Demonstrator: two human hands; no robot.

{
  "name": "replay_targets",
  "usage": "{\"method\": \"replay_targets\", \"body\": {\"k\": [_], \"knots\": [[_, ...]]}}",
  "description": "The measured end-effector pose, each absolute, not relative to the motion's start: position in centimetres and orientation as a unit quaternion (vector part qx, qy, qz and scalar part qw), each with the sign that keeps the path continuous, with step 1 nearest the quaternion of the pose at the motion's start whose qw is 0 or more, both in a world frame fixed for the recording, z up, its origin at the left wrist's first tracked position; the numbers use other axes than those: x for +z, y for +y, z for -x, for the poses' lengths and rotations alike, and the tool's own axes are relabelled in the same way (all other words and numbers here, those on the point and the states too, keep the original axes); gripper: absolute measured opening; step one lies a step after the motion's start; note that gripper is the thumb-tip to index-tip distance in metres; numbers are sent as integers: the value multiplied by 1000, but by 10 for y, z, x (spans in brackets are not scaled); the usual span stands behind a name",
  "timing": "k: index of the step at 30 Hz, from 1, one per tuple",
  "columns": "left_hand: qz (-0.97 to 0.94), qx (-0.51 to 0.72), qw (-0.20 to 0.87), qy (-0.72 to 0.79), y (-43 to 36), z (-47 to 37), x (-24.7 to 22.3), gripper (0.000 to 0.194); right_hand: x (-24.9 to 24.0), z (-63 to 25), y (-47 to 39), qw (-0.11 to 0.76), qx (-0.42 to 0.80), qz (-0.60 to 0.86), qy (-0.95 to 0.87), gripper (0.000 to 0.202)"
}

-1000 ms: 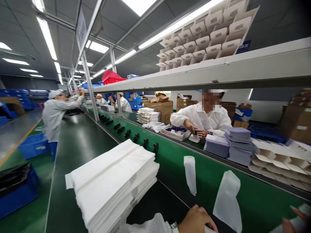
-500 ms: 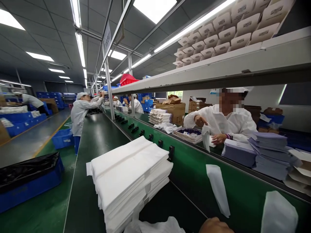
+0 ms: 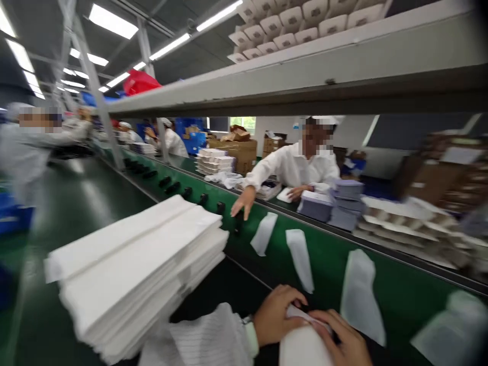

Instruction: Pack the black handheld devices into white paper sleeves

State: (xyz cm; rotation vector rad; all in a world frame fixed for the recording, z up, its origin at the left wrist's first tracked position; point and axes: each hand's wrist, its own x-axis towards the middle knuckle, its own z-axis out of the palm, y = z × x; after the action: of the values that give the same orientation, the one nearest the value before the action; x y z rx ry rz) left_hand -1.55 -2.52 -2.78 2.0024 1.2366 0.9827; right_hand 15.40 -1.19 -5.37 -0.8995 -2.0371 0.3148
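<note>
At the bottom of the view, my left hand (image 3: 275, 314) has its fingers curled around the far end of a white packet (image 3: 303, 348). My right hand (image 3: 341, 335) grips the same packet from the right, its thumb and fingers on the upper edge. Something dark shows in a gap between the hands, too small to name. Left of my sleeve stands a tall stack of folded white pouches (image 3: 133, 254). Single white pouches (image 3: 299, 259) lie on the green belt beyond my hands, another pouch (image 3: 362, 295) to the right.
A co-worker (image 3: 301, 168) across the belt reaches one hand (image 3: 244, 202) over it. Purple-grey stacks (image 3: 345, 203) and cardboard trays (image 3: 412, 229) line the far side. Overhead runs a shelf (image 3: 267, 81) with white cartons (image 3: 297, 20). Another person (image 3: 23, 147) stands at far left.
The view has swung to the right. Both my hands are now visible on the white packet. The co-worker's arm has stretched over the belt, where another pouch now lies below that hand.
</note>
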Motion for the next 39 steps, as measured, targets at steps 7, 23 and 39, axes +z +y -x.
{"method": "replay_targets", "body": {"k": [7, 23, 39], "knots": [[-725, 386, 356, 445, -25, 13, -25, 13, -61, -162, -12, 371, 187, 420, -807, 23], [-749, 376, 357, 413, -30, 12, -19, 17, -54, -159, -13, 338, 155, 353, -859, 23], [-718, 390, 400, 415, -23, 14, -23, 26, -44, -159, -15, 379, 265, 396, -793, 25]]}}
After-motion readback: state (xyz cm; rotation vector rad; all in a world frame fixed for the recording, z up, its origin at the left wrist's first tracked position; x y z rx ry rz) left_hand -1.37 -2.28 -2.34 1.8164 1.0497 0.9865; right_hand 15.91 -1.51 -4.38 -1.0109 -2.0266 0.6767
